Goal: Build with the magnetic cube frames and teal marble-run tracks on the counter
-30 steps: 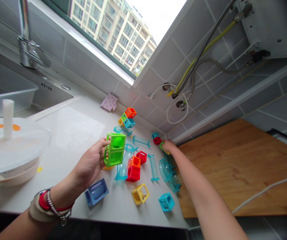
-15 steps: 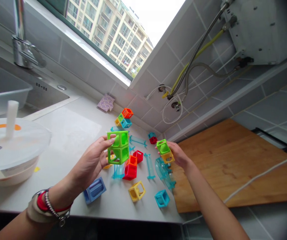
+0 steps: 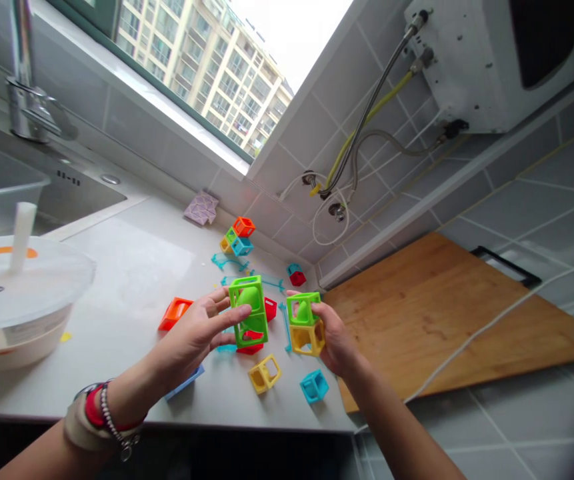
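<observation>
Grip of the left hand (image 3: 191, 339) is closed on a green block pair (image 3: 255, 321), two open-sided cubes joined one on the other, with the thumb lying across the front side and a round green shape visible inside the upper cube. The right hand (image 3: 339, 341) is grasping a green-and-yellow pair (image 3: 305, 326), the green cube at the top and the yellow one under it, with the fingers around its right side. The two pairs are held upright, near each other but apart, in front of the pieces lying on the white surface (image 3: 131, 273). Between them, a red block (image 3: 270, 309) shows partly, and another red piece (image 3: 250, 349) is mostly hidden behind the left pair. On the near side lie a yellow block (image 3: 257, 381) and, to its right, a light blue block (image 3: 314, 387). An orange block (image 3: 173, 315) is at the left, just beside the left hand, and a darker blue block (image 3: 185, 385) is partly covered by the left forearm. Farther away, there are a small cluster of coloured cubes (image 3: 241, 246), a blue-and-red pair (image 3: 296, 275) near the wall, and a clear blue piece (image 3: 229, 262). At the far right a wooden board (image 3: 417, 327) lies, and at the left a lidded bowl (image 3: 61, 293) stands near the sink (image 3: 87, 197).
</observation>
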### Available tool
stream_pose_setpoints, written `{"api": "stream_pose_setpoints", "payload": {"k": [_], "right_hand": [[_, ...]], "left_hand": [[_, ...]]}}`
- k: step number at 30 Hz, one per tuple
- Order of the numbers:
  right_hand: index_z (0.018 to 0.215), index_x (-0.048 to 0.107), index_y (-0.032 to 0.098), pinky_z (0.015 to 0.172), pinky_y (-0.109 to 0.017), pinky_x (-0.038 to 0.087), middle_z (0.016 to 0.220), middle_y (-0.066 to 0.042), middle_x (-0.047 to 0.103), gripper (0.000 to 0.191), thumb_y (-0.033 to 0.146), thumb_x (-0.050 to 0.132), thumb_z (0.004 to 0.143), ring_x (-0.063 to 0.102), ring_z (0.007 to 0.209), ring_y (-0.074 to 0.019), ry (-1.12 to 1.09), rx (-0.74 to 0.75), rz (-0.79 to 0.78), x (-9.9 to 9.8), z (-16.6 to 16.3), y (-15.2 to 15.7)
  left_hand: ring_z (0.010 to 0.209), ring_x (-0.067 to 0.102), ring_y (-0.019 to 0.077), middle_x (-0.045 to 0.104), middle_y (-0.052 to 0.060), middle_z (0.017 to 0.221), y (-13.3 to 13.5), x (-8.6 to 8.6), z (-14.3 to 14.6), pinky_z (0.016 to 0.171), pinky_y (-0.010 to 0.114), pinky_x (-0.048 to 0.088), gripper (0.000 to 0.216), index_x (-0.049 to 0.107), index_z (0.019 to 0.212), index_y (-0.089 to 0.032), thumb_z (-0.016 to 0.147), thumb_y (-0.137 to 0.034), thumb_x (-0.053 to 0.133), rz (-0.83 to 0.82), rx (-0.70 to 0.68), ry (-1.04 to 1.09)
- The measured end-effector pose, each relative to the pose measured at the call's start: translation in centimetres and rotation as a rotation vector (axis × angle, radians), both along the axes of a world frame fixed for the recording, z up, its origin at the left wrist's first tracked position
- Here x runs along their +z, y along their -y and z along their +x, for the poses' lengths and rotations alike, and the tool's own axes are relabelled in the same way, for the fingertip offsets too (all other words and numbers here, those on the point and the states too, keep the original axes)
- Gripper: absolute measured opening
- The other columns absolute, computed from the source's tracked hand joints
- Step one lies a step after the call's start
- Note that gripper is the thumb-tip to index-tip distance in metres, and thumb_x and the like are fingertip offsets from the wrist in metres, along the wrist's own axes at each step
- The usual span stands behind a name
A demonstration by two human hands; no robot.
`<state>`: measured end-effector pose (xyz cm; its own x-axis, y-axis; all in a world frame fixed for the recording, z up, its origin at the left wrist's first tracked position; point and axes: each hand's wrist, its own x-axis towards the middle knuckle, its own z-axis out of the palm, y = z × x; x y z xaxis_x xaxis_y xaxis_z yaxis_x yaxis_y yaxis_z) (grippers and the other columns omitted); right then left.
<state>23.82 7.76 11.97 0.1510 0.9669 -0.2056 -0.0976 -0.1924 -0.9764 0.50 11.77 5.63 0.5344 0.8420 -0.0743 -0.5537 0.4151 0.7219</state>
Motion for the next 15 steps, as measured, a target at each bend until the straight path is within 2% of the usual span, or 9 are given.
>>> {"api": "stream_pose_setpoints", "payload": {"k": [3, 5, 10, 15], "right_hand": [[0.103, 0.076, 0.016, 0.054, -0.022, 0.052, 0.082, -0.002, 0.078, 0.032, 0.033, 0.068, 0.078, 0.066, 0.06, -0.0145, -0.058, -0.103, -0.048, -0.6, -0.8, -0.1], [0.102, 0.074, 0.016, 0.053, -0.023, 0.054, 0.078, -0.002, 0.078, 0.028, 0.032, 0.066, 0.079, 0.069, 0.059, -0.0161, -0.098, -0.125, -0.111, -0.8, -1.2, -0.3], [0.096, 0.069, 0.015, 0.068, -0.031, 0.062, 0.086, -0.009, 0.081, 0.022, 0.032, 0.058, 0.086, 0.078, 0.071, -0.0223, -0.156, -0.052, -0.227, -0.9, -1.3, -0.6], [0.101, 0.066, 0.017, 0.079, -0.036, 0.063, 0.098, -0.01, 0.081, 0.025, 0.037, 0.064, 0.087, 0.081, 0.083, -0.0262, -0.183, 0.048, -0.215, -1.3, -0.4, -0.5]], "left_hand": [[0.121, 0.07, 0.0315, 0.069, 0.012, 0.138, 0.4, 0.0, 0.3, 0.08, 0.03, 0.065, 0.053, 0.065, 0.134, -0.024, 0.086, -0.034, 0.082, 0.0, -0.056, 0.025], [0.123, 0.069, 0.0328, 0.069, 0.013, 0.137, 0.5, 0.0, 0.3, 0.08, 0.032, 0.065, 0.054, 0.064, 0.135, -0.024, 0.086, -0.035, 0.082, -0.005, -0.088, 0.038], [0.122, 0.069, 0.034, 0.07, 0.014, 0.135, 0.3, -0.1, 0.2, 0.083, 0.037, 0.066, 0.053, 0.063, 0.136, -0.022, 0.088, -0.036, 0.079, -0.013, -0.098, 0.076], [0.11, 0.075, 0.0319, 0.073, 0.015, 0.13, 0.0, -0.1, -0.1, 0.079, 0.037, 0.067, 0.053, 0.063, 0.135, -0.02, 0.088, -0.036, 0.079, -0.047, -0.071, 0.071]]}}
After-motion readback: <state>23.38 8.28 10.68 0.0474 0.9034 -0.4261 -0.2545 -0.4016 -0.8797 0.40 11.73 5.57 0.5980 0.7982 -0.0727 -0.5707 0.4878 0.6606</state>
